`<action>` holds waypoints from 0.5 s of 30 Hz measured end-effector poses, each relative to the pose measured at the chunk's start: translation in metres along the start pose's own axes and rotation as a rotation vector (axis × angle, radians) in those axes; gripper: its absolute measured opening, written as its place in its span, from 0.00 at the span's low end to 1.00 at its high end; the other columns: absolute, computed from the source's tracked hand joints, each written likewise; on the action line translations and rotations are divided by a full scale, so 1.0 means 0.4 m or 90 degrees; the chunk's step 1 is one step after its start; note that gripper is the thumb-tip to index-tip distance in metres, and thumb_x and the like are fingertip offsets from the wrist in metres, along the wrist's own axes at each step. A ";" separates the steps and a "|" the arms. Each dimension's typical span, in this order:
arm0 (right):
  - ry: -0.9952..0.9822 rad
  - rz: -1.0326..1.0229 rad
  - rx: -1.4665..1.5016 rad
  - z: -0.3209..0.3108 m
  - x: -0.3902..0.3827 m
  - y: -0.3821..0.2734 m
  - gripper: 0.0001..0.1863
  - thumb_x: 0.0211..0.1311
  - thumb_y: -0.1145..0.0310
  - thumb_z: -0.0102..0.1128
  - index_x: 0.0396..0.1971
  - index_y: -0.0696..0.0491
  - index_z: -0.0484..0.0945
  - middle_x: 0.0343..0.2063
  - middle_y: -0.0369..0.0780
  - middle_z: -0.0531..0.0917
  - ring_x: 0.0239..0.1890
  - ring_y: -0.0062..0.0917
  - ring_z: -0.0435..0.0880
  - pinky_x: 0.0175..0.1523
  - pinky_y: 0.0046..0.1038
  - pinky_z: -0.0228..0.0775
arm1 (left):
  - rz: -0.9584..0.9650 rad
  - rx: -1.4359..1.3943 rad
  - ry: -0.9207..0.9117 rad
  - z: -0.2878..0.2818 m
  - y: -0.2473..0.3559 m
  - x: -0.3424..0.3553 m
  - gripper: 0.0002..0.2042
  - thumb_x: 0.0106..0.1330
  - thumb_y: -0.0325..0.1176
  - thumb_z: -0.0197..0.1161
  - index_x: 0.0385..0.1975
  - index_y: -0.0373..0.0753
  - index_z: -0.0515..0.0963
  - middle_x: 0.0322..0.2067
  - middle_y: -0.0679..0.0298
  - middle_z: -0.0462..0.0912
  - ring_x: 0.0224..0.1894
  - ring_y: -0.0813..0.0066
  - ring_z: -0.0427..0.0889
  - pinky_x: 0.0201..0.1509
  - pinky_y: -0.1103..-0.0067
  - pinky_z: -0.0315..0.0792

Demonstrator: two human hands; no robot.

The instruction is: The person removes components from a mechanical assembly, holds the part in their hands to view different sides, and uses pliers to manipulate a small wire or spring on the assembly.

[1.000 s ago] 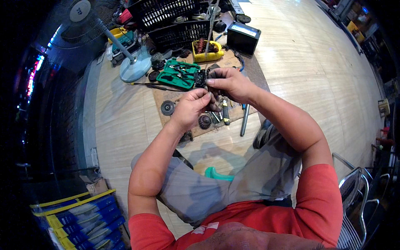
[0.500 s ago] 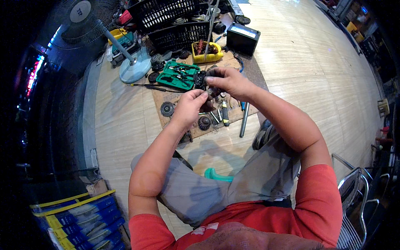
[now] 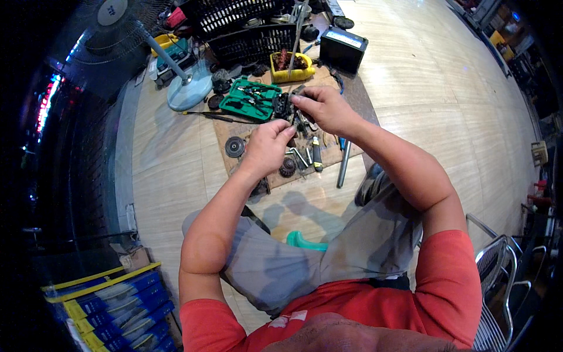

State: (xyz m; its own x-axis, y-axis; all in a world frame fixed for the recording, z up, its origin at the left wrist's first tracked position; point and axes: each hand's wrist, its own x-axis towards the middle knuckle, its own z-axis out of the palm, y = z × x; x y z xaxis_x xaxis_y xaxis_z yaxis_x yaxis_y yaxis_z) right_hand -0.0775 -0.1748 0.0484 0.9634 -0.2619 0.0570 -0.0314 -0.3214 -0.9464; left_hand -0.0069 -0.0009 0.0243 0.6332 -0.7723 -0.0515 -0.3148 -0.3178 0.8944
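Observation:
Over the cardboard work mat, my left hand (image 3: 270, 145) is closed, thumb against its fingers; whatever it holds is hidden. Up and to the right of it, my right hand (image 3: 326, 110) pinches a small dark part (image 3: 298, 91) between thumb and fingers; its exact kind is too small to tell. A gap separates the two hands. Just beyond them lies an open green tool case (image 3: 223, 107) with black-handled tools inside. Below my hands are a toothed dark gear (image 3: 287, 167), an L-shaped metal key (image 3: 299, 156) and a black-and-yellow handled tool (image 3: 317, 155).
A round dark disc (image 3: 235, 146) lies left on the mat, a metal tube (image 3: 344, 167) right. Behind stand a cut yellow container (image 3: 304, 75) with parts, a black battery (image 3: 343, 50), black crates (image 3: 252, 51) and a fan (image 3: 189, 94). A green stool edge (image 3: 305, 242) shows between my legs.
My hands have moved apart; the left one dropped slightly left, and the right one shifted slightly up and right. More of the tools beneath now shows between them.

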 end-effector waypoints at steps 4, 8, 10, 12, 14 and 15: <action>0.021 0.056 0.048 0.010 -0.002 -0.011 0.16 0.66 0.58 0.55 0.25 0.56 0.78 0.15 0.29 0.71 0.18 0.12 0.65 0.22 0.20 0.55 | 0.006 0.027 0.025 0.000 0.008 -0.001 0.11 0.65 0.35 0.55 0.32 0.33 0.79 0.25 0.59 0.83 0.29 0.72 0.81 0.35 0.74 0.73; 0.076 0.138 0.162 0.013 0.011 0.010 0.17 0.66 0.58 0.55 0.24 0.55 0.78 0.14 0.30 0.72 0.16 0.12 0.65 0.21 0.20 0.54 | -0.132 -0.315 -0.018 0.001 0.006 0.009 0.15 0.71 0.39 0.50 0.37 0.33 0.77 0.29 0.60 0.82 0.31 0.70 0.82 0.36 0.75 0.75; 0.095 0.168 0.214 0.001 0.020 0.023 0.16 0.66 0.58 0.56 0.24 0.54 0.78 0.14 0.30 0.72 0.15 0.12 0.65 0.20 0.20 0.53 | -0.196 -0.512 -0.052 -0.007 0.009 0.012 0.17 0.73 0.42 0.46 0.40 0.34 0.75 0.32 0.59 0.82 0.32 0.69 0.82 0.37 0.75 0.77; 0.103 0.185 0.262 -0.007 0.023 0.022 0.15 0.65 0.58 0.56 0.23 0.53 0.77 0.14 0.30 0.72 0.14 0.12 0.64 0.20 0.19 0.53 | -0.207 -0.580 -0.068 -0.027 0.008 0.010 0.19 0.75 0.44 0.41 0.43 0.34 0.73 0.34 0.59 0.81 0.33 0.68 0.82 0.38 0.74 0.78; 0.120 0.185 0.288 -0.001 0.019 0.006 0.15 0.65 0.59 0.57 0.23 0.53 0.78 0.14 0.30 0.72 0.14 0.12 0.63 0.19 0.19 0.52 | -0.210 -0.569 -0.068 -0.036 0.001 0.009 0.19 0.75 0.44 0.41 0.42 0.35 0.73 0.36 0.58 0.81 0.33 0.69 0.82 0.38 0.73 0.78; 0.114 0.181 0.286 -0.003 0.017 0.007 0.15 0.65 0.59 0.57 0.23 0.53 0.78 0.14 0.30 0.72 0.14 0.12 0.64 0.19 0.19 0.52 | -0.216 -0.559 -0.071 -0.035 -0.001 0.010 0.18 0.75 0.44 0.41 0.42 0.35 0.73 0.35 0.58 0.81 0.33 0.69 0.82 0.38 0.74 0.78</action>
State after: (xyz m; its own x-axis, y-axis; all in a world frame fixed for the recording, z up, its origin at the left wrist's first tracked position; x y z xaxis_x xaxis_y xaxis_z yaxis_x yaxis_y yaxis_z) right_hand -0.0714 -0.1785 0.0464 0.8722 -0.4445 -0.2042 -0.1289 0.1938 -0.9725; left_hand 0.0056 0.0039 0.0298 0.5078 -0.7773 -0.3714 0.5470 -0.0421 0.8360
